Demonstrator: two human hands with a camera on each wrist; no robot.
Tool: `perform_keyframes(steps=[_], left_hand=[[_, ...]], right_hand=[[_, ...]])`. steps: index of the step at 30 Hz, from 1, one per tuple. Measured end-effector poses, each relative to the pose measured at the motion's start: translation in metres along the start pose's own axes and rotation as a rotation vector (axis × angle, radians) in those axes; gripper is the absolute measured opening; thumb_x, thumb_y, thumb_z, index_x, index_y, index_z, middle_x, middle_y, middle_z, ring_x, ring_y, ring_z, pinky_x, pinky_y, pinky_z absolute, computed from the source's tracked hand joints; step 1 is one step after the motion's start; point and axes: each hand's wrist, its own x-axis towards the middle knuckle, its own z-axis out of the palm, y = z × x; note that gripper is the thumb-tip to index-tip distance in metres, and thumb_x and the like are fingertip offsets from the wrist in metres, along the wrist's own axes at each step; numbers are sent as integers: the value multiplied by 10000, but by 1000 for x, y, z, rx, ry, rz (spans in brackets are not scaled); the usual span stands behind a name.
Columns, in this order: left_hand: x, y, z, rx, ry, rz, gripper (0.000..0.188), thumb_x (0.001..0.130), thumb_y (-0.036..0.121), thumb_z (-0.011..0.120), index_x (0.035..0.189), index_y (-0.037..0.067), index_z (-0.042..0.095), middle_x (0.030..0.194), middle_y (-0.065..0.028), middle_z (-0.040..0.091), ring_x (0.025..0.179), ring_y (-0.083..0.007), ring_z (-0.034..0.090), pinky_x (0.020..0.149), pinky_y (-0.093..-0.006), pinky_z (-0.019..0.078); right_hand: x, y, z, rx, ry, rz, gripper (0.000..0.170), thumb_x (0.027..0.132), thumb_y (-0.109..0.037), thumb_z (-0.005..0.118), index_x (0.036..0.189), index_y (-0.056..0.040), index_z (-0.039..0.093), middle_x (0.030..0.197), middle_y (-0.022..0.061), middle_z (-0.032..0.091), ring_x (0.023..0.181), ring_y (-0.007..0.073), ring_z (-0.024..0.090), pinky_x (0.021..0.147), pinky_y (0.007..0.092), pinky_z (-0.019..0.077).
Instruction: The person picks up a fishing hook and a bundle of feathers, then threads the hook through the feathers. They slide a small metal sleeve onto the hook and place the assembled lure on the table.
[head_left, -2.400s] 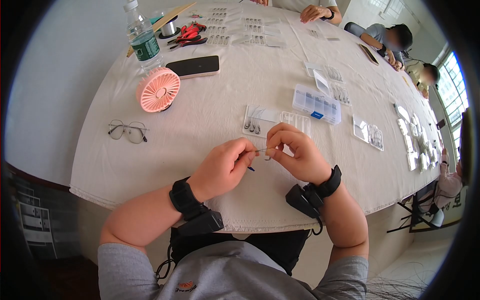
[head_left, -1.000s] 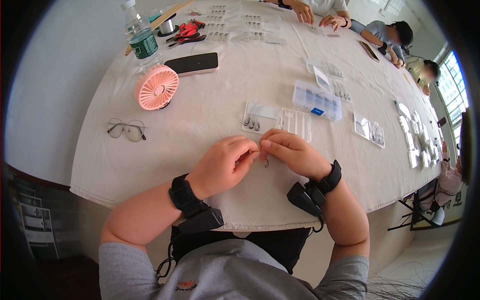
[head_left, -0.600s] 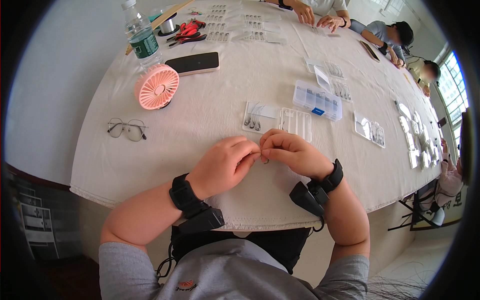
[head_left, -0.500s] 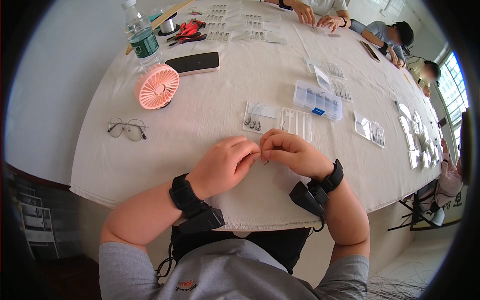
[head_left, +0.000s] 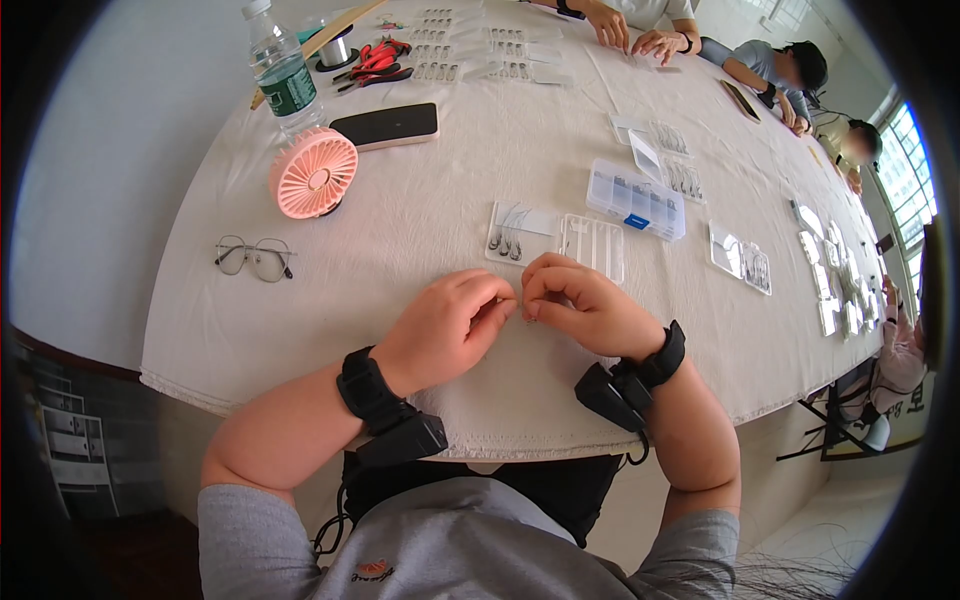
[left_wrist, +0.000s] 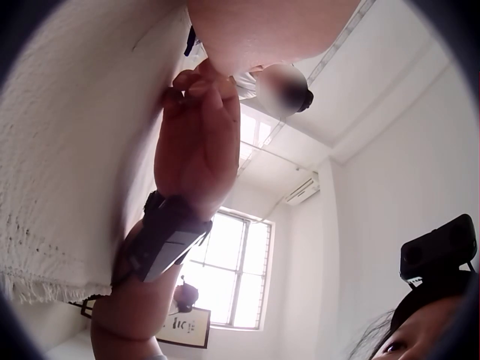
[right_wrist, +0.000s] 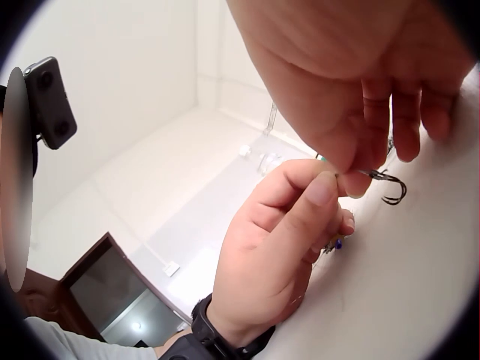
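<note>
Over the cloth (head_left: 390, 230), hands (head_left: 445, 325) (head_left: 590, 310) curl close (right pinching a hook (right_wrist: 391, 178)).

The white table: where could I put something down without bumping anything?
The bare patches are the wide middle, between the phone and the blue-latched box, and the cloth between the glasses and the left hand. It is crowded at the far left, where the bottle, spool and pliers sit close together.

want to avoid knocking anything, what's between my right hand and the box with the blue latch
In the head view, the slotted half of the open clear case lies between the right hand and the blue-latched box, with tablecloth beside it.
</note>
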Motion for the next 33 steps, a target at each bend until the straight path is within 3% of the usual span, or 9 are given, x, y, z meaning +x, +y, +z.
perform_keyframes(steps=[6,12,21,33], left_hand=[[-3,3,-7,-129,-63,-162,172,844,-16,560,1015,-18,578,836,-95,620,725,-153,610,657,-266,495],[-2,1,-6,-193,-32,-170,164,846,-19,580,1010,-17,585,917,-109,660,833,-176,665,727,-272,521],[0,1,-9,-73,-50,-153,74,841,12,607,910,-15,603,811,-106,662,718,-168,658,654,-268,518],[0,-1,-8,-73,-51,-106,27,863,1,565,888,1,559,723,-80,600,632,-139,578,591,-260,466]], right_hand=[[0,0,-1,-21,44,-14,44,844,-61,563,830,-23,580,955,57,528,840,159,527,700,270,438],[-1,1,-1,-1,73,-5,39,839,-58,568,826,-25,584,952,45,535,818,147,535,665,263,441],[-1,2,-1,21,70,13,49,839,-64,569,822,-22,585,950,47,537,809,146,539,660,260,444],[-1,3,-1,-10,63,3,49,834,-68,578,831,-20,589,959,50,536,811,152,536,660,262,444]])
